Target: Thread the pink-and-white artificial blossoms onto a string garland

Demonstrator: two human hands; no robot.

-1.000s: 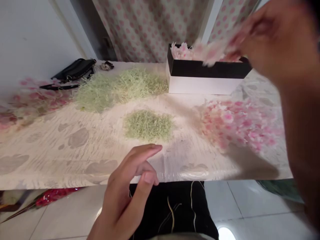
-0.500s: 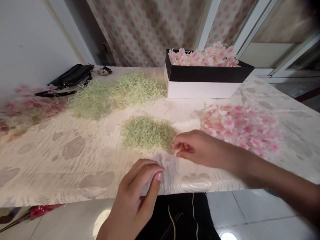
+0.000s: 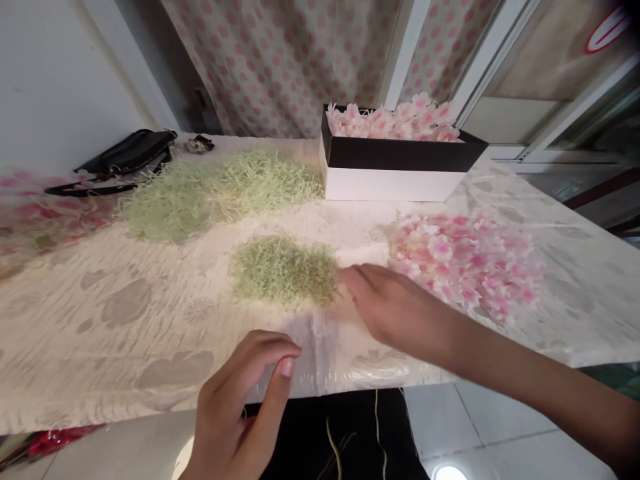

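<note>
My right hand [image 3: 383, 297] is at the right edge of a small mound of fine green crinkly filler [image 3: 285, 270]. Its fingers are curled down, their tips partly hidden and slightly blurred, so whatever they pinch cannot be made out. Nearer the table's front edge, my left hand [image 3: 247, 393] hovers with bent fingers, its thumb tip close to the index fingertip and nothing visible between them. To the right, partly behind my right forearm, lies a pile of pink and white artificial blossoms [image 3: 465, 260].
A white box with a black rim [image 3: 390, 177] stands at the back, holding more pink blossoms [image 3: 395, 123]. Left of it are pale green shredded strands [image 3: 225, 190], a black bag [image 3: 130, 153] and further pink flowers [image 3: 45, 213]. A patterned cloth [image 3: 165, 320] covers the table.
My right hand has turned knuckles-up and its fingers have moved down beside the green mound. My left hand has shifted slightly left and down. The whole view has shifted a little.
</note>
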